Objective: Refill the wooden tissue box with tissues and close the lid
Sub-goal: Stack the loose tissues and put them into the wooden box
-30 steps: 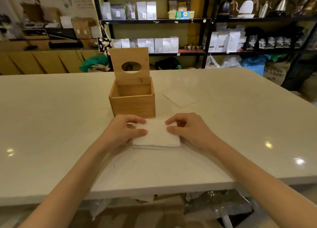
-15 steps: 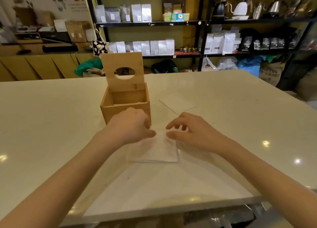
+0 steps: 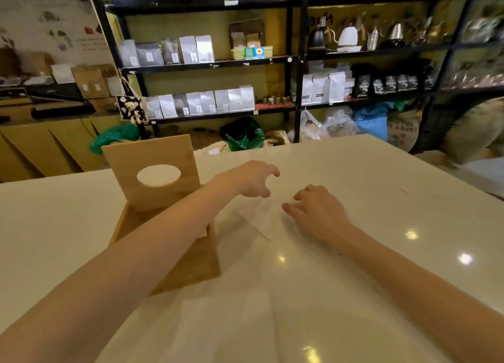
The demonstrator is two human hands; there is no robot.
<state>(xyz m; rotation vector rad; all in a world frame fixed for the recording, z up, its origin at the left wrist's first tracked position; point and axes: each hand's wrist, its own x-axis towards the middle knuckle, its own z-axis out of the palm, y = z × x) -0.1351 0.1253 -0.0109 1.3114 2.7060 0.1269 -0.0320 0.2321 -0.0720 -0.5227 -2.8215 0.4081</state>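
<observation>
**Wooden tissue box open, both hands at a loose tissue beside it**

Wooden tissue box (image 3: 188,264) standing on the pale table (image 3: 381,226), left of centre, lid (image 3: 152,171) raised upright at the back edge with its oval opening facing the camera. Box interior mostly hidden behind the left forearm, so contents impossible to tell. Left arm reaching across and over the box, left hand (image 3: 252,178) hovering beyond it to the right, fingers spread and curled downward in a loose claw, gripping nothing that can be made out. Right hand (image 3: 317,212) lying low on the table just right of that, fingers (image 3: 290,207) bent and slightly apart, tips at the edge of a flat white tissue (image 3: 259,218); whether actually pinching it, cannot tell because of blur. Tissue flat on the table between the two hands, just beside the box's right wall, outside the box. Black shelving (image 3: 297,62) with white pouches and kettles behind the table.
</observation>
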